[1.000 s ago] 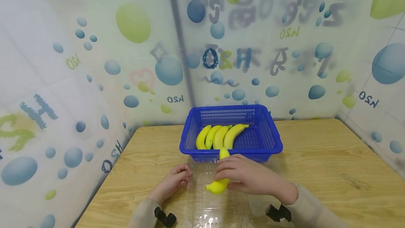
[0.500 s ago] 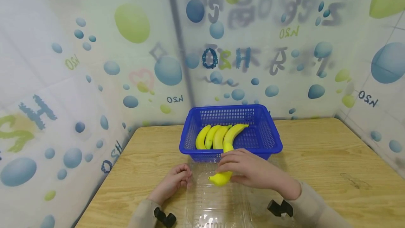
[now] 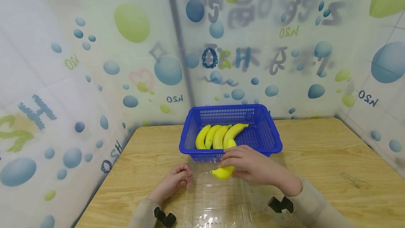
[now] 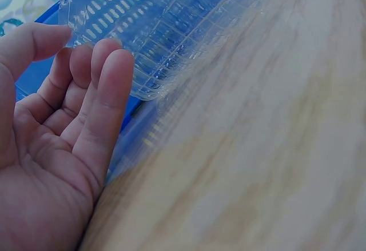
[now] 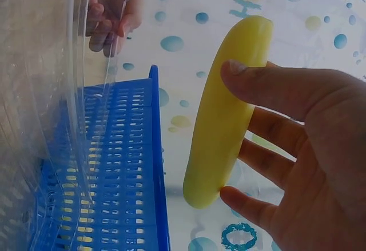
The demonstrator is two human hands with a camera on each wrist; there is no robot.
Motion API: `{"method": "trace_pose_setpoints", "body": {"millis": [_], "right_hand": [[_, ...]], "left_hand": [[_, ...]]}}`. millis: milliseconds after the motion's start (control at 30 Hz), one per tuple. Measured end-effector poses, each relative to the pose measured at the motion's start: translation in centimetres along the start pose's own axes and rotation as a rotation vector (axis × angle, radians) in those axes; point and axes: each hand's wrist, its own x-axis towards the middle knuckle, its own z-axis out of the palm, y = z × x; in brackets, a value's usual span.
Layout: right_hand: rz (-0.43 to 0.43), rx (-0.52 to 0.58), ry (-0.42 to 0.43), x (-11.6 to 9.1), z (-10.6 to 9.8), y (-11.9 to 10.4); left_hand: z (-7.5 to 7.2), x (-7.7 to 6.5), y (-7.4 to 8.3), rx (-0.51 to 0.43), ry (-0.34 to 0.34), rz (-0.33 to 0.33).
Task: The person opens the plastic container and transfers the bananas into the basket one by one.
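My right hand [image 3: 250, 163] grips a yellow banana [image 3: 223, 172] over the far end of a clear plastic clamshell container [image 3: 215, 203], close to the front of a blue basket [image 3: 186, 150]. In the right wrist view, the thumb presses one side of the banana [image 5: 229, 119] and the fingertips hold the other. Several bananas [image 3: 218, 137] lie side by side in the basket's left part. At the container's left edge, my left hand [image 3: 174, 180] rests with loosely curled fingers. The left wrist view shows its palm [image 4: 51, 165] with nothing in it and the fingertips near the clear plastic [image 4: 171, 45].
Everything stands on a wooden table [image 3: 322, 157]. Behind it and at both sides hangs a curtain [image 3: 272, 31] printed with bubbles. Black clips [image 3: 280, 205] sit on the beige sleeves [image 3: 316, 203].
My right hand has moved away from me and slightly right with the banana, toward the basket. The left hand and the container have stayed in place.
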Motion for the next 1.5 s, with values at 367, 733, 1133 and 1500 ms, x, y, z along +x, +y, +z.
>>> {"method": "trace_pose_setpoints", "body": {"millis": [367,733,1133,1500], "right_hand": [[0.014,-0.002,0.037,-0.3,0.3,1.0],[0.067,-0.009,0.017,-0.6,-0.1,1.7],[0.128,-0.036,0.005,-1.0,-0.5,2.6],[0.168,-0.035,0.023,-1.3,-1.2,3.5]], "left_hand": [[-0.1,0.1,-0.2,0.003,0.001,-0.014],[0.0,0.1,-0.2,0.005,0.008,-0.022],[0.0,0.1,-0.1,0.004,0.011,-0.014],[0.1,0.0,0.1,-0.012,0.021,-0.026]]}}
